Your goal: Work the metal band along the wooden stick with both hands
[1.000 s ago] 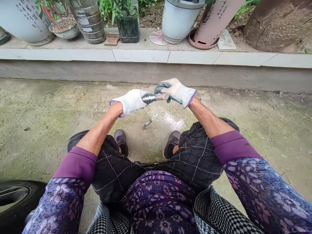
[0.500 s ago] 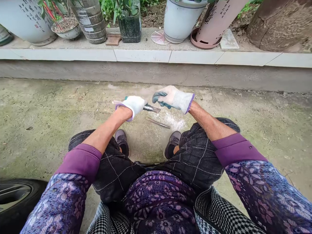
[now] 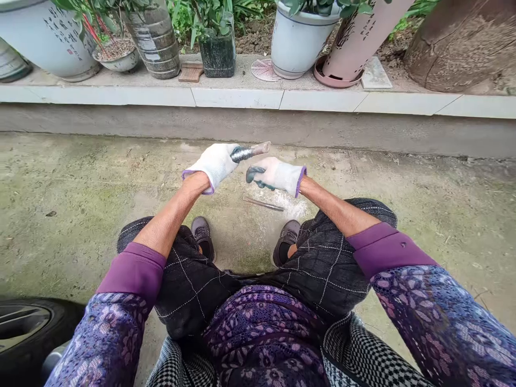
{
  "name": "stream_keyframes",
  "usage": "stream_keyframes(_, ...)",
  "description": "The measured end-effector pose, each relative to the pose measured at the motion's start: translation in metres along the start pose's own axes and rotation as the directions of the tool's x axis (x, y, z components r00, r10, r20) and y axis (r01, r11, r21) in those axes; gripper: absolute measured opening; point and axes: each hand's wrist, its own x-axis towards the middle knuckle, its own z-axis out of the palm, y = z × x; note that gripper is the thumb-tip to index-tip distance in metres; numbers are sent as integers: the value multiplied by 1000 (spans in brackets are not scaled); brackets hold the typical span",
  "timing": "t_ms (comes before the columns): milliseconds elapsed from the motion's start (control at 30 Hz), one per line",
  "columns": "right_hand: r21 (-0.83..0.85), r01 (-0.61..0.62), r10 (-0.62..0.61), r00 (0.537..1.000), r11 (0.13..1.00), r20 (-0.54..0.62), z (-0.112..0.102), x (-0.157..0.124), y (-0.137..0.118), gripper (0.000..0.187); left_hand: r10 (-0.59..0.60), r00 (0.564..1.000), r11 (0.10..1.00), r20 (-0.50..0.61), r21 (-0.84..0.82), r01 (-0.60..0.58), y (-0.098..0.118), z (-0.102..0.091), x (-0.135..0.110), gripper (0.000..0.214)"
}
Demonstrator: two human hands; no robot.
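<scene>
Looking down through the head camera, I see a seated person's lap and forearms above a stained concrete ground (image 3: 80,204), which fills most of the view. A tiled ledge (image 3: 237,98) runs across the top and carries a row of planters. Among them are a big white pot with dark writing (image 3: 52,43) at the left, a dark container (image 3: 217,51) of green leaves near the middle, a plain white pot (image 3: 296,45) and a leaning pink pot (image 3: 355,40) beside it. A black tyre (image 3: 28,328) shows at the lower left corner.

Both legs are spread, and the left shoe (image 3: 201,232) and right shoe (image 3: 287,235) are planted on the ground between the knees. Both forearms reach forward over the gap, each ending in a white work glove with a purple cuff.

The left hand (image 3: 213,164) is clenched around a short stick (image 3: 250,151), held in the air above the ground in front of the shoes. Its wire-wound part juts out of the fist, and its bare tip points right and slightly up.

The right hand (image 3: 276,176) hangs just below and to the right of that tip, close to it but apart. Its dark-coated fingers (image 3: 256,174) are curled inward, and I cannot tell whether they close on anything.

Under the right hand, a patch of white powder (image 3: 291,203) dusts the concrete. A thin sliver (image 3: 263,203) lies flat at its edge, touched by neither hand.
</scene>
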Motion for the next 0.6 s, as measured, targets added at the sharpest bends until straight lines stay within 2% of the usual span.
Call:
stream_keyframes(133,43,17,-19,999,999,42,0,-7,-8,17,-77,994,969,79,239,56,-2,14,5,31)
stream_keyframes(233,55,18,-16,1000,998,-26,-15,-5,-6,16,-4,983,939,185,338,-60,4,24,3,33)
stream_keyframes(333,56,9,-1,992,998,-128,-30,1,1,15,98,951,942,294,281,-184,15,26,-2,31)
stream_keyframes(400,55,4,4,989,998,-146,-34,5,6,14,174,949,961,262,164,-221,20,21,-5,30)
stream_keyframes(467,73,6,4,991,997,-133,-32,9,10,13,219,963,974,159,23,-225,20,15,-6,30)
stream_keyframes(533,116,6,8,993,993,-116,-25,13,11,13,184,981,981,64,-68,-180,15,10,-4,31)
stream_keyframes(600,141,9,5,995,990,-96,-15,13,11,14,91,996,992,15,-85,-90,8,6,0,31)
